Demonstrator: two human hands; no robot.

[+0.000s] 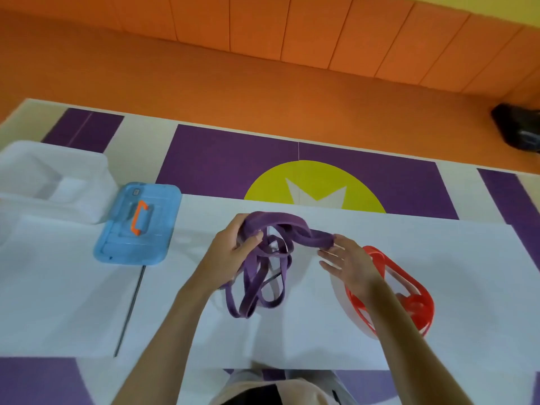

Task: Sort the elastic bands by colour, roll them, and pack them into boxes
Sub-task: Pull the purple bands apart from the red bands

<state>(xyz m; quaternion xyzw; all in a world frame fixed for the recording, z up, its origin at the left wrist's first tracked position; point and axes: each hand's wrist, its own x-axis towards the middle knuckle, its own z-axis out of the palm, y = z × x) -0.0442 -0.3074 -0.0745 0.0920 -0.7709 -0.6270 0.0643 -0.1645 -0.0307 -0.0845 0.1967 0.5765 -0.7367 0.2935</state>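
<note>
Item: purple elastic bands (271, 218), 1 tangled bundle held just above the white table (455, 331). The left hand (230, 249) curls round the gathered loops and the right hand (347, 264) pinches the widest loop's end; red elastic bands (415, 305) lie just beside them. Handling: probably best to draw 1 loop free at a time and flatten it before rolling.

Not much to go on tbh: left hand (230, 249) and right hand (347, 261) are bare, and so are both forearms. At the bottom edge of the shot there's some pale beige fabric (295, 390) with a black patch (263, 398) in it, plus a light grey fold (318, 379) just beside. Too blurry to tell which garment.
</note>
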